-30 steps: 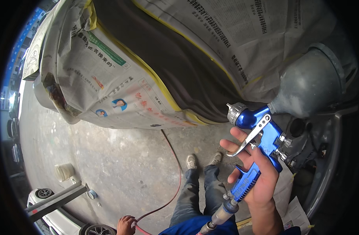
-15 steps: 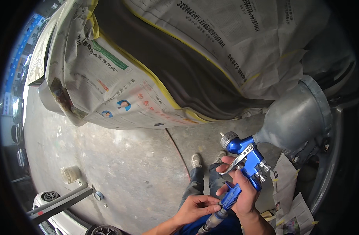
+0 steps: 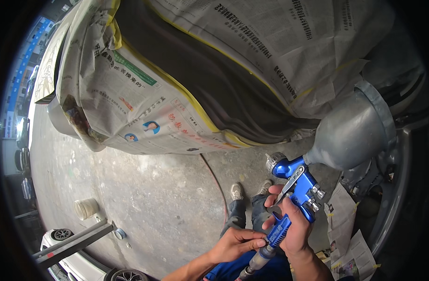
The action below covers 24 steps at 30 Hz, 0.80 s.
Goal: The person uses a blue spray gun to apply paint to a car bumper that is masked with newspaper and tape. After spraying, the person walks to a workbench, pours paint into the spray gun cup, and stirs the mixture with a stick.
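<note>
Both hands meet on a blue spray gun (image 3: 294,192), held up above the concrete floor (image 3: 144,196), a little right of the person's shoes (image 3: 263,187). Nothing else seems to carry its weight. The right hand (image 3: 296,229) is curled around the handle (image 3: 279,230), thumb along the near side, fingers loosely bent around by the silver trigger (image 3: 296,177); that hold seems to suit both bearing the weight and reaching the trigger. I can't make out whether it is pressed. The left hand (image 3: 238,243) is nearly closed, thumb and forefinger pinched against the handle's lower end, perhaps to steady it or work a small fitting; the fingertips hide which.

From there the handle's long axis slants up and rightward, away from the body. The nozzle (image 3: 275,164) points left and slightly forward, across the front of a dark grey panel (image 3: 200,84), just beyond the panel's lower right end. A big grey cup (image 3: 352,133) rises from the gun's top, leaning right, wide end highest.

Newspaper (image 3: 144,93) lines the panel's upper and lower edges, held by yellow tape (image 3: 190,100), apparently to shield everything but that bare strip. A reddish hose (image 3: 216,176) trails over the floor behind the shoes.
</note>
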Motion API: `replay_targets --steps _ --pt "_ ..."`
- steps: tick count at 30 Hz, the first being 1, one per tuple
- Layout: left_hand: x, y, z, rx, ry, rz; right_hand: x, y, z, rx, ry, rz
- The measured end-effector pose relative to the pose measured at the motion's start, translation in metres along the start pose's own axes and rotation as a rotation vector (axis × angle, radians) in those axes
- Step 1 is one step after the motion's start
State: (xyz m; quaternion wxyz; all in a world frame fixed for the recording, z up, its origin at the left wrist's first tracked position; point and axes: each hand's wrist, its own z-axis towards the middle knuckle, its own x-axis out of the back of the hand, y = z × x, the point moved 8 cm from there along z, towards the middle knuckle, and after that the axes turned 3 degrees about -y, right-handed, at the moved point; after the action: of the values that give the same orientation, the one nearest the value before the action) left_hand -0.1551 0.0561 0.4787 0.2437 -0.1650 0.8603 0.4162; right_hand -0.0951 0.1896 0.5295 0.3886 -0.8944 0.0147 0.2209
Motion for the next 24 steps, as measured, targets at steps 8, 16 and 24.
replay_targets --steps 8,16,24 --pt "-0.005 -0.01 -0.017 -0.007 0.073 -0.295 -0.009 -0.001 0.003 -0.019 -0.007 -0.055" --pt "-0.006 0.002 -0.009 -0.106 0.04 -0.082 -0.011 0.0 -0.004 -0.002 -0.027 -0.048" --pt "-0.007 -0.023 -0.019 -0.043 -0.061 -0.213 -0.002 0.001 -0.004 -0.021 -0.032 -0.054"
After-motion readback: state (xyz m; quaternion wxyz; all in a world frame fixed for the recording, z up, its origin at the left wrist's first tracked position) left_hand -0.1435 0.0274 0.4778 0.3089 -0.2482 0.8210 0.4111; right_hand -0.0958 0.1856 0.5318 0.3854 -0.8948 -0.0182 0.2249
